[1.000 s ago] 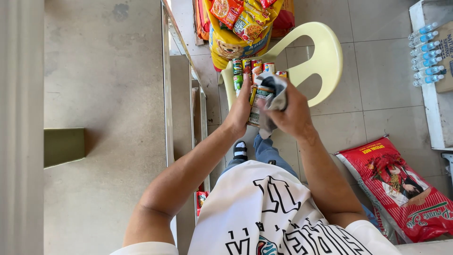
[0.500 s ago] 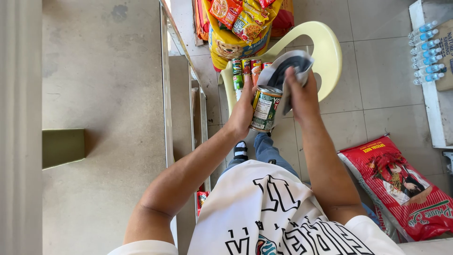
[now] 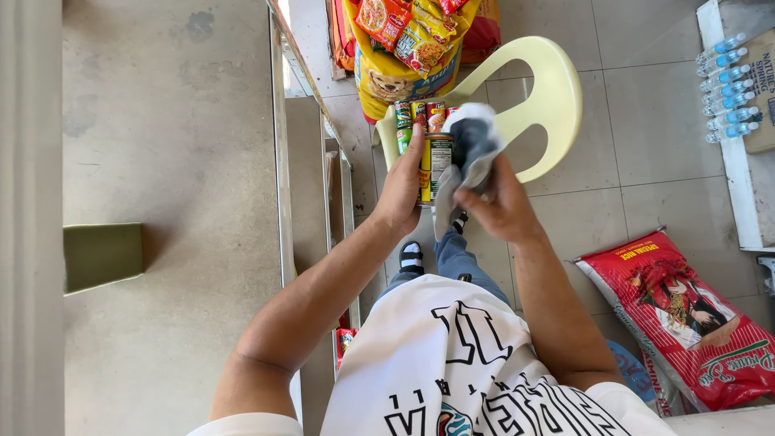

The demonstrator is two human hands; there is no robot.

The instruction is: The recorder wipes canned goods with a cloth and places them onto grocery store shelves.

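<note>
2 hands work together: left hand (image 3: pixel 401 184) grips a can (image 3: pixel 437 165), right hand (image 3: pixel 502 206) clutches a grey cloth (image 3: pixel 472 145).

**Bright, even daylight with soft shadows**

Diffuse light fills the scene; nothing is dim. The grey concrete counter top (image 3: pixel 169 161) shows only a faint shadow beside the olive-green box (image 3: pixel 101 257). The glossy red plastic rice sack (image 3: pixel 686 319) carries mild glare. Focus stays sharp throughout, with slight wide-angle stretching towards the edges.
</note>
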